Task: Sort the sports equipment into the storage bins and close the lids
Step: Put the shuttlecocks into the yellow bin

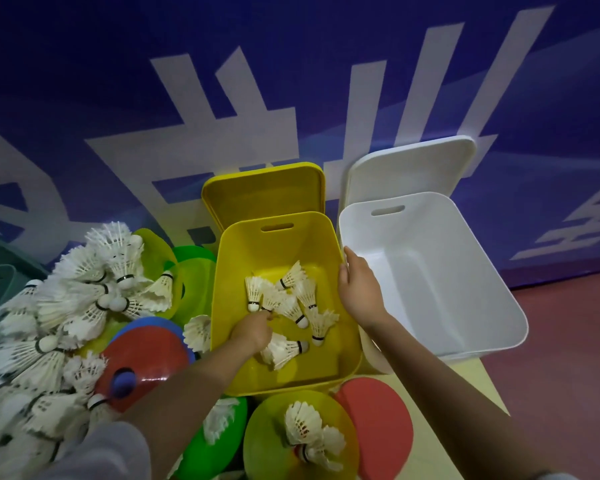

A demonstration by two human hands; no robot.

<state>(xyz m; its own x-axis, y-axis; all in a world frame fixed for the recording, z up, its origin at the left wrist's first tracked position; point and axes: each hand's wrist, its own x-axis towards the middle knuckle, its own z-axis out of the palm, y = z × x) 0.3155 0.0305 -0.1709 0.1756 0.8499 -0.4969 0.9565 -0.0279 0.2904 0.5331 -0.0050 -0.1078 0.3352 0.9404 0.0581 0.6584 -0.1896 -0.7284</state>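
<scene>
Head view looks down into the yellow bin (pixel 222 306), where several white shuttlecocks (pixel 293 306) lie on its floor. Inside it, the left hand (pixel 252 332) pinches one of them with curled fingers, while the right hand (pixel 359 285) lies flat and relaxed on the bin's right rim. Just right stands a white bin (pixel 492 289), both lids propped behind. Left, a heap of shuttlecocks (pixel 66 323) covers coloured flat discs (pixel 149 355).

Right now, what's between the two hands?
In the head view, shuttlecocks on the yellow bin's floor lie between the left hand and the right hand, which rests on its rim.
</scene>
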